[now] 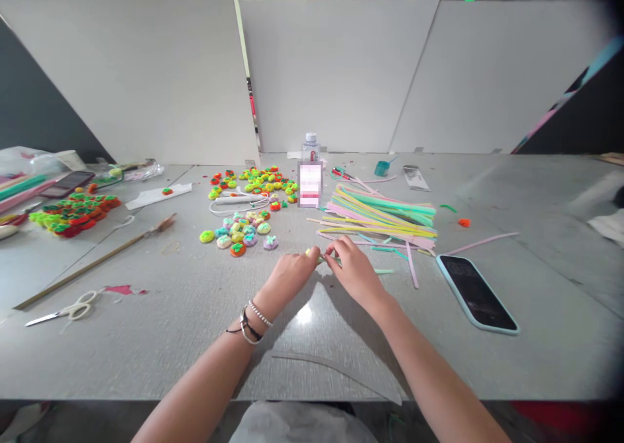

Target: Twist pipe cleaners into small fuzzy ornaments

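Observation:
My left hand (293, 272) is closed in a pinch on a small pale yellow-green pipe cleaner piece (320, 258), most of it hidden by the fingers. Facing it, my right hand (358, 270) has thumb and fingertips pressed together at the same piece. Just beyond the right hand lies a bundle of pastel pipe cleaners (385, 212) in yellow, pink and mint. A short mint-green strand (385, 272) rests beside that hand. To the left of my left hand sits a cluster of small pastel fuzzy rounds (238, 233) with coloured tops.
A phone (478, 295) lies at right, scissors (78, 308) and a wooden stick (97, 263) at left. Behind are a bottle (311, 147), a white corded tool (238, 199) and yellow-green fuzzy pieces (268, 179). A thin grey strip (336, 367) lies near the front edge.

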A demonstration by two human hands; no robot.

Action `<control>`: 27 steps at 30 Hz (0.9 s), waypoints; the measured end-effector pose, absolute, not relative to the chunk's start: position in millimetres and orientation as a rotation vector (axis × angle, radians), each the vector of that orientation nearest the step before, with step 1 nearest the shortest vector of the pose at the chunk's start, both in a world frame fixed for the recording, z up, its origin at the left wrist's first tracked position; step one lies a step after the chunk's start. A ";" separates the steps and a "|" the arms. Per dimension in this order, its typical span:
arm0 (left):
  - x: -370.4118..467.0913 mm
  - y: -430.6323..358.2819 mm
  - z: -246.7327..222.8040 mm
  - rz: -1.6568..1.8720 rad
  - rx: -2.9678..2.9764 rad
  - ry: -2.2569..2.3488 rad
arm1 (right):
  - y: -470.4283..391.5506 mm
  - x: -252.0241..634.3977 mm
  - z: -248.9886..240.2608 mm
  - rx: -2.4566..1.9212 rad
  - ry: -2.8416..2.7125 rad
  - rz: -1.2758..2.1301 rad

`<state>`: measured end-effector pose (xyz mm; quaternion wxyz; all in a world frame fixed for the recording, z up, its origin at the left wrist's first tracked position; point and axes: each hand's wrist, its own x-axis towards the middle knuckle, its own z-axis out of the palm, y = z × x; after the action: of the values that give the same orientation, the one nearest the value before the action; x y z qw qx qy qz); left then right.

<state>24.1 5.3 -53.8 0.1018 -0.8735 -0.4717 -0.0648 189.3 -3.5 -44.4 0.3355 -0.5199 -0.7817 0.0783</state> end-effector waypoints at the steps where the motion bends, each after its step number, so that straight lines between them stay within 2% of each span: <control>1: 24.4 5.1 -54.2 -0.191 -2.586 -1.395 | -3.2 189.7 -44.8 -1.358 -2.044 0.214; 19: 22.9 5.0 -47.1 -0.155 -2.580 -1.476 | 0.0 190.9 -46.1 -1.463 -1.975 0.518; 27: 18.1 5.7 -46.1 -0.189 -2.648 -1.333 | 4.9 197.3 -48.0 -1.292 -2.103 0.365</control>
<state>18.1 5.7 -46.1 0.0856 -0.8882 -0.4470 -0.0633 197.3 4.9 -48.0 0.3174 -0.4911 -0.7993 0.1387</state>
